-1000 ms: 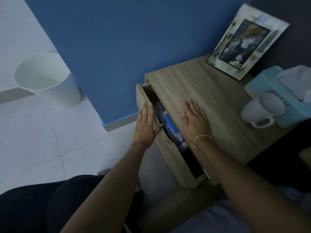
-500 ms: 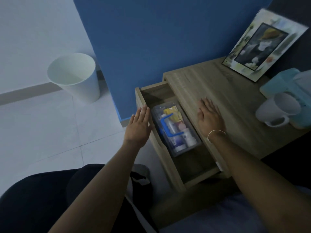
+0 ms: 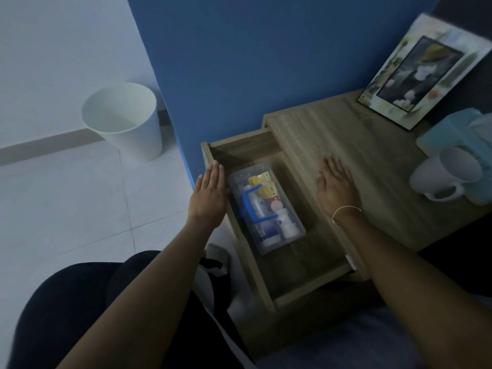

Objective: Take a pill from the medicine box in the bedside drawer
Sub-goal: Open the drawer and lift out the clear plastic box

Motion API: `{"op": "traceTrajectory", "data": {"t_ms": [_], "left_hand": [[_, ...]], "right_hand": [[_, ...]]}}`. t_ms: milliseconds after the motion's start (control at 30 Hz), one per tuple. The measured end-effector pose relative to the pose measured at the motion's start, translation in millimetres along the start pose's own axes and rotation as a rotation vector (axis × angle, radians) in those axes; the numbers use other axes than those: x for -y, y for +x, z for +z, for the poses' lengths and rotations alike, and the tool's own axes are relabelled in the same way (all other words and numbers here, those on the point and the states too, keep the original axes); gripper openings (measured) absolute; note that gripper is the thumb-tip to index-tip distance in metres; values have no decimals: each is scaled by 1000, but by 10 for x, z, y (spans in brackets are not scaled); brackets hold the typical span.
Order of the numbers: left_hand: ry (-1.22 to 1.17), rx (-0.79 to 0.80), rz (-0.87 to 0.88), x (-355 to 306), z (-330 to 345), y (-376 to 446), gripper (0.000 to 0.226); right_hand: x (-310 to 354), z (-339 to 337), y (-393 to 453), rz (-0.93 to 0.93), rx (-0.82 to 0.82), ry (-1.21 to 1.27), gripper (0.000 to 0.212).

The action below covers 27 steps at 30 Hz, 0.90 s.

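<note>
A dim bedroom corner with a blue wall is seen, where a wooden bedside table (image 3: 372, 166) stands. Its drawer (image 3: 314, 291) is pulled well out. The clear medicine box (image 3: 266, 209), lid shut, lies toward the drawer's far left corner. The left hand (image 3: 209, 198) is laid flat on the drawer's front edge, the right hand (image 3: 336, 187) spread on the tabletop; nothing is gripped. Lifting, opening and picking a pill are judged left.

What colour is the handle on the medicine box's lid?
Blue handle, seen in the head view.
</note>
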<state>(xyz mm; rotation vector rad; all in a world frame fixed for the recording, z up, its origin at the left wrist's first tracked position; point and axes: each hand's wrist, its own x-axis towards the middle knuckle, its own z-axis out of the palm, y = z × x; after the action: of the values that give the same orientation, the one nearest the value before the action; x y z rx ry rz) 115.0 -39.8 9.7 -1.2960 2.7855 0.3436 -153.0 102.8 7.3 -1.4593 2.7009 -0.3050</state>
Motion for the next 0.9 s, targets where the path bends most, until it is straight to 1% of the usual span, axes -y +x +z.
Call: {"op": "traceTrajectory", "data": {"t_ms": [133, 233, 333, 600, 900], "left_hand": [[20, 15, 12, 49, -35, -46, 63], [8, 35, 6, 75, -80, -64, 62], [-1, 48, -16, 99, -88, -91, 61], [14, 82, -21, 208, -123, -117, 60], [-48, 102, -15, 204, -135, -103, 60]], "right_hand": [[65, -10, -5, 42, 50, -49, 54], [131, -1, -40, 88, 53, -33, 53], [142, 7, -86, 95, 53, -12, 54], [138, 32, -94, 89, 9, 0, 53], [122, 52, -96, 89, -28, 8, 53]]}}
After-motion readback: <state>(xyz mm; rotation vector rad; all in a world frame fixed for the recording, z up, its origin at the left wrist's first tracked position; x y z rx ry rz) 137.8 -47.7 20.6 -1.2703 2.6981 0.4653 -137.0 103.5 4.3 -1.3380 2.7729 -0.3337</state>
